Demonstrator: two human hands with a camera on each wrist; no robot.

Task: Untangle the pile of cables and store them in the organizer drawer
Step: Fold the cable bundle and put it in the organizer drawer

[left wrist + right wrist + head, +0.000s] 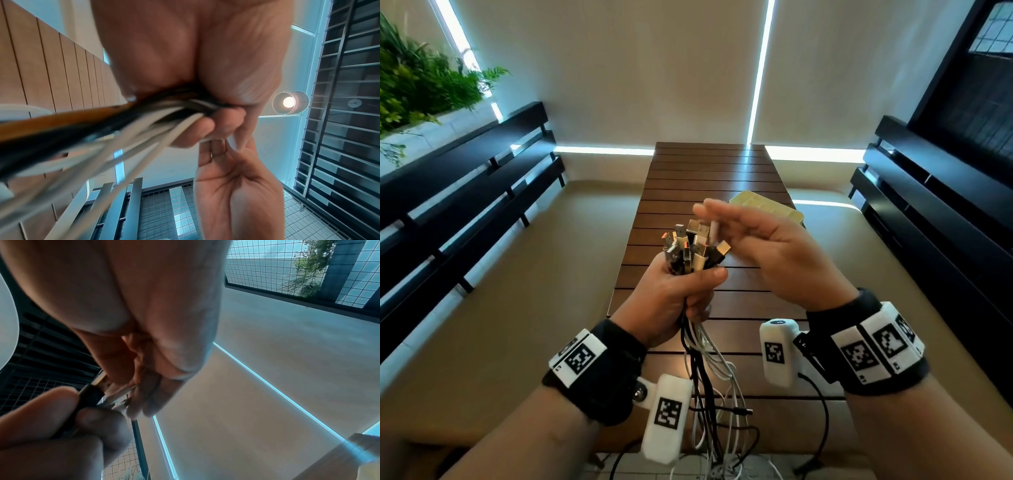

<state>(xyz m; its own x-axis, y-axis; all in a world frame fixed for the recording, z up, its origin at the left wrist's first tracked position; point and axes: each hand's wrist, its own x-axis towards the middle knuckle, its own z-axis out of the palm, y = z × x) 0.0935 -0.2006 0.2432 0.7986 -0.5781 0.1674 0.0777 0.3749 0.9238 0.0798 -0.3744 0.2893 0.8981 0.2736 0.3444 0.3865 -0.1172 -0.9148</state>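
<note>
1. My left hand [674,294] is curled tight round a bundle of cables [690,250], thumb laid across the front, holding it upright above the slatted wooden bench [709,171].
2. The plug ends stick up out of my fist in a cluster: metal USB-type tips, some on white bodies, some on black, a few with orange inside.
3. Below my fist the black and white cords [709,387] hang down, loop over the near edge of the bench and trail out of sight at the bottom of the head view.
4. My right hand [763,250] is just beside the plugs, palm turned toward them, its fingers [709,207] nearly straight over the top of the cluster. They touch one of the pale plugs, but I cannot tell whether they pinch it; the fingertips are blurred.
5. The organizer drawer [767,205], a pale yellow tray with compartments, sits on the bench beyond my right hand, mostly hidden behind it.
6. Dark slatted seats [465,192] run along either side of the bench, and green plants [421,82] show at far left.
</note>
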